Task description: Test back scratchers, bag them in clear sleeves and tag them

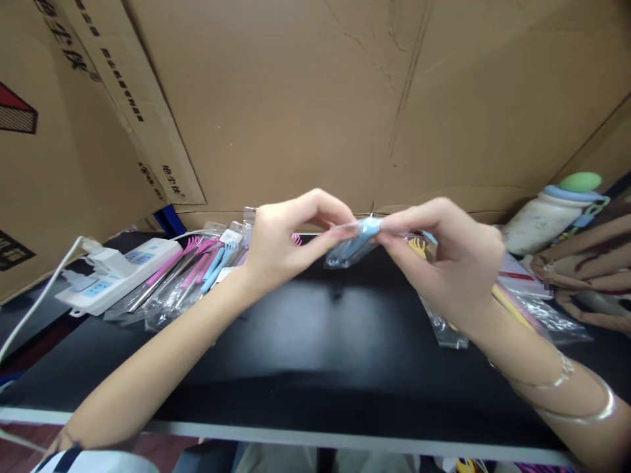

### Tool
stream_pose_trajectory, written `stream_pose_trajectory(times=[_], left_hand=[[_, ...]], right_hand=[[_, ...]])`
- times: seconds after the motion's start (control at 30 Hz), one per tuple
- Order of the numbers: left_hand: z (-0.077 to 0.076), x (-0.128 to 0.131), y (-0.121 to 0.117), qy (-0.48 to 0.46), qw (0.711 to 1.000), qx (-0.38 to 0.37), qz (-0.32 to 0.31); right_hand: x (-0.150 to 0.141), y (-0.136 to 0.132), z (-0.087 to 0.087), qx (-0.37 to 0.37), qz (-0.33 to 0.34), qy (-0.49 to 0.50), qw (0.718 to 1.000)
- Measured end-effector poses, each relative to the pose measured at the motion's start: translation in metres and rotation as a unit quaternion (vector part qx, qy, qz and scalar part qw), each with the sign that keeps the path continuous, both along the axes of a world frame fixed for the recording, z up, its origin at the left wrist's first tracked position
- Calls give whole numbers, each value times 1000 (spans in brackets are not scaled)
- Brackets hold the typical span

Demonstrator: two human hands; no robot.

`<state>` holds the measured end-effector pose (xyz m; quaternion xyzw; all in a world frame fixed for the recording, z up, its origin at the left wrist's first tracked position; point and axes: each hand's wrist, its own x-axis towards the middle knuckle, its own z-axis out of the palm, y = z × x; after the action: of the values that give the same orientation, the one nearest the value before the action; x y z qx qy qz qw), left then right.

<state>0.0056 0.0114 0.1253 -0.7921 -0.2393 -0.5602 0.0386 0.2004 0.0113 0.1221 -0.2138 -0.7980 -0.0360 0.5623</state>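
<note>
Raised over the far part of the black table (325, 348), both my hands pinch a clear plastic bag with a light-blue back scratcher (349, 247) inside, seen nearly end-on. My left hand (290, 240) is closed, its thumb and fingertips on the left edge of the bag. The thumb and forefinger of my right hand (441, 256) are closed at the bag's upper right end, by the blue tip. Left of my left hand lie several bagged back scratchers, pink (162, 266) and blue (217, 263). Behind my right hand shows a yellow back scratcher (417, 247), partly hidden.
A white power strip (123, 272) with plugs and a cable stands at the left. Cardboard (286, 112) walls off the back and left side. At the right are a white bottle with a green top (547, 213), more bagged items (547, 315) and a brown bundle (591, 263).
</note>
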Motion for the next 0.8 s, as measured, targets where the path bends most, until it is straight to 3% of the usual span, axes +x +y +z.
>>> stream_pose_trajectory(times=[0.17, 0.27, 0.33, 0.47, 0.57, 0.7, 0.8], left_hand=[[-32, -12, -8, 174, 977, 105, -65], [-59, -14, -14, 272, 941, 193, -56], [-76, -13, -18, 304, 923, 231, -41], [-100, -10, -21, 359, 914, 175, -66], [-111, -8, -19, 367, 915, 142, -90], [-116, -7, -16, 369, 914, 148, -82], [-116, -8, -17, 371, 918, 112, -82]], right_hand=[[17, -4, -32, 141, 52, -191, 970], [23, -13, -53, 228, 52, -269, 934], [25, -19, -66, 246, 44, -310, 917], [27, -25, -86, 236, 42, -392, 888], [25, -22, -97, 216, 65, -413, 883], [22, -18, -104, 163, 74, -420, 890], [23, -18, -105, 117, 67, -425, 895]])
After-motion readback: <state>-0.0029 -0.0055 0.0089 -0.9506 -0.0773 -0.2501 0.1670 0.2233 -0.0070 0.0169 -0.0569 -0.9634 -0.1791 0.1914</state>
